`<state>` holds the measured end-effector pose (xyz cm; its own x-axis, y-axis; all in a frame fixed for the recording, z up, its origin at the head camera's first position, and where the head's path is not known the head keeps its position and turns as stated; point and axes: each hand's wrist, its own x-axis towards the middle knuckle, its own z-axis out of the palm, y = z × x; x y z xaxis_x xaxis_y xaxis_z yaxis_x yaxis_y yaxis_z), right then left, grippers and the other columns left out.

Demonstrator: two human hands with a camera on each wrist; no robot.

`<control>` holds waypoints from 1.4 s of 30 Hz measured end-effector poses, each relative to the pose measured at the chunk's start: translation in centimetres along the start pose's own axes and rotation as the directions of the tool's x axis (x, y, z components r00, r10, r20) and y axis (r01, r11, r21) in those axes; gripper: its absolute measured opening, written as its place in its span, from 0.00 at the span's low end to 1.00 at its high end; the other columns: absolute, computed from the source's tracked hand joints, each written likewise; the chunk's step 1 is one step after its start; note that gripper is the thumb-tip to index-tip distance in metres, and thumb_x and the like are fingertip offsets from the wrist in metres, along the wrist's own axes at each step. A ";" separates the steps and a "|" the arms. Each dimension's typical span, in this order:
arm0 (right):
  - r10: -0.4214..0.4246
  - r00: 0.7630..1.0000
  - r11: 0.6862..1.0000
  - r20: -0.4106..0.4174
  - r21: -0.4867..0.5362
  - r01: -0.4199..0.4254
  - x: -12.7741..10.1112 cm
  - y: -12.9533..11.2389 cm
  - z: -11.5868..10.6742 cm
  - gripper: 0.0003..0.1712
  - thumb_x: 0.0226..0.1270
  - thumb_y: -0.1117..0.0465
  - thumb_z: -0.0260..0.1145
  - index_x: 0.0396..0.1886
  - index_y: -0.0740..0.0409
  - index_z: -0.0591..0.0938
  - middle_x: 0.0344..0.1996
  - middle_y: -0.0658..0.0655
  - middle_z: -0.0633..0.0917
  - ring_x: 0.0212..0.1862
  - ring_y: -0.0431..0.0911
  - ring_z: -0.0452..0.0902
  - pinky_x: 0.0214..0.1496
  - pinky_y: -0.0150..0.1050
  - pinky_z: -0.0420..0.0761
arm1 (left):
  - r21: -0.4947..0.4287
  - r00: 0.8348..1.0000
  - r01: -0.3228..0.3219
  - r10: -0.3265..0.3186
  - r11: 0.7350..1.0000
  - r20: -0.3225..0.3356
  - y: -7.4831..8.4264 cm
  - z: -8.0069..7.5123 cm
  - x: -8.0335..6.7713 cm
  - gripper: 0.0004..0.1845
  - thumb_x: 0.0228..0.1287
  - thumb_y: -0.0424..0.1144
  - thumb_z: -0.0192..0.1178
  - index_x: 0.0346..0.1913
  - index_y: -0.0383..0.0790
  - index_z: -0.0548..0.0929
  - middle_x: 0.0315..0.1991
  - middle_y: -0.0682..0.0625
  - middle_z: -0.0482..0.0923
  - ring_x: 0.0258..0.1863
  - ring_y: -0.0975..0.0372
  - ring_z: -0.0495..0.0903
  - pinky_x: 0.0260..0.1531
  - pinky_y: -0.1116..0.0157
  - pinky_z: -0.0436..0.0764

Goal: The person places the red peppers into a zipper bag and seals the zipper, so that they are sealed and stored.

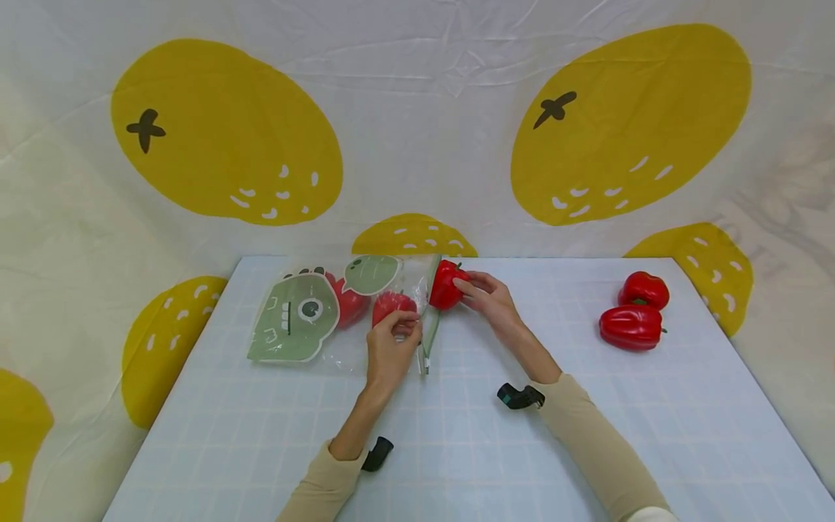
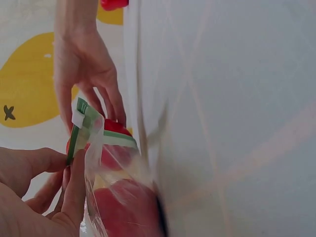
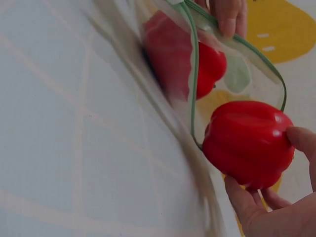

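Observation:
A clear zip bag [image 1: 391,355] with green cartoon prints lies on the table, its green-edged mouth facing right. My left hand [image 1: 393,348] pinches the bag's edge by the opening; the left wrist view shows thumb and fingers on the green zip strip [image 2: 74,143]. Inside the bag are red bell peppers, one [image 1: 391,304] just behind the left fingers and another [image 1: 352,304] farther in. My right hand [image 1: 492,301] grips a red bell pepper [image 3: 247,143] between thumb and fingers, right at the mouth. In the right wrist view the mouth gapes around that pepper's far side.
Two more red bell peppers, one [image 1: 642,290] behind the other [image 1: 630,328], lie at the table's right. The pale blue checked tabletop [image 1: 457,449] ends at a white backdrop [image 1: 424,145] printed with yellow fruit shapes. Each wrist wears a small black camera [image 1: 520,396].

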<state>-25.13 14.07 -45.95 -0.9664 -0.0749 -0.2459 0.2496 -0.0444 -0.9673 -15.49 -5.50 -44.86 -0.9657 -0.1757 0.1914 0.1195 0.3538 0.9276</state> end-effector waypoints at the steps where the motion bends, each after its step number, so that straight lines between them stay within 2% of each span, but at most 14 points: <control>1: 0.002 1.000 1.000 -0.002 -0.002 -0.002 0.0 0.0 0.1 0.42 0.51 0.42 0.73 0.62 0.52 0.70 0.59 0.54 0.74 0.59 0.47 0.71 0.54 0.39 0.78 | -0.001 1.000 -0.007 0.007 1.000 0.001 0.0 0.0 0.0 0.10 0.57 0.33 0.67 0.42 0.38 0.84 0.35 0.50 0.82 0.32 0.61 0.80 0.34 0.70 0.82; 12: 0.030 0.999 0.999 -0.025 -0.024 -0.030 -0.1 0.6 1.5 0.40 0.53 0.42 0.71 0.62 0.54 0.69 0.58 0.56 0.73 0.59 0.48 0.71 0.57 0.39 0.76 | 0.009 0.997 -0.079 0.079 0.997 0.011 0.0 0.3 0.1 0.11 0.56 0.31 0.68 0.43 0.38 0.84 0.35 0.50 0.82 0.33 0.61 0.80 0.35 0.69 0.83; 16: 0.023 0.999 0.998 -0.037 -0.061 -0.026 -0.3 0.7 2.2 0.41 0.53 0.40 0.71 0.61 0.54 0.69 0.57 0.56 0.73 0.57 0.48 0.72 0.57 0.39 0.76 | 0.014 0.993 -0.119 0.119 0.993 0.013 -0.2 0.3 0.2 0.11 0.56 0.31 0.67 0.43 0.39 0.84 0.35 0.50 0.82 0.32 0.62 0.80 0.35 0.70 0.82; 23: -0.053 0.998 0.993 -0.022 -0.110 0.051 -0.5 1.0 3.2 0.36 0.55 0.42 0.70 0.58 0.57 0.72 0.54 0.57 0.75 0.54 0.48 0.74 0.56 0.39 0.77 | 0.017 0.983 -0.182 0.182 0.983 0.012 -0.3 0.3 0.3 0.10 0.57 0.30 0.66 0.43 0.38 0.85 0.35 0.50 0.83 0.32 0.62 0.81 0.33 0.70 0.82; 28: -0.115 0.993 0.973 0.006 -0.199 0.114 -0.8 1.0 3.8 0.35 0.57 0.44 0.69 0.59 0.57 0.72 0.55 0.57 0.76 0.57 0.49 0.72 0.57 0.41 0.76 | 0.034 0.980 -0.198 0.198 0.980 0.011 -0.3 0.3 0.4 0.11 0.56 0.29 0.66 0.43 0.39 0.85 0.35 0.50 0.83 0.32 0.63 0.81 0.34 0.70 0.82; 35: -0.126 0.988 0.961 0.085 -0.237 0.143 -1.0 0.4 4.4 0.33 0.62 0.49 0.67 0.63 0.59 0.71 0.59 0.60 0.75 0.59 0.53 0.72 0.60 0.44 0.74 | 0.028 0.979 -0.206 0.206 0.978 0.004 -0.6 0.4 0.4 0.10 0.56 0.29 0.66 0.42 0.39 0.85 0.34 0.50 0.82 0.32 0.62 0.81 0.33 0.69 0.82; 42: -0.195 0.975 0.920 0.111 -0.324 0.220 -0.4 0.7 4.8 0.27 0.64 0.53 0.65 0.60 0.60 0.73 0.56 0.59 0.77 0.58 0.51 0.72 0.59 0.42 0.75 | 0.016 0.977 -0.215 0.215 0.977 0.015 -0.7 0.3 0.3 0.10 0.57 0.29 0.66 0.43 0.38 0.85 0.35 0.49 0.82 0.32 0.62 0.81 0.33 0.69 0.83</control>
<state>-24.29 9.33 -46.25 -0.9836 -0.1745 -0.0446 -0.0034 0.2658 -0.9640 -15.97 -5.49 -45.55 -0.9210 -0.0815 0.3811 0.3206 0.3977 0.8597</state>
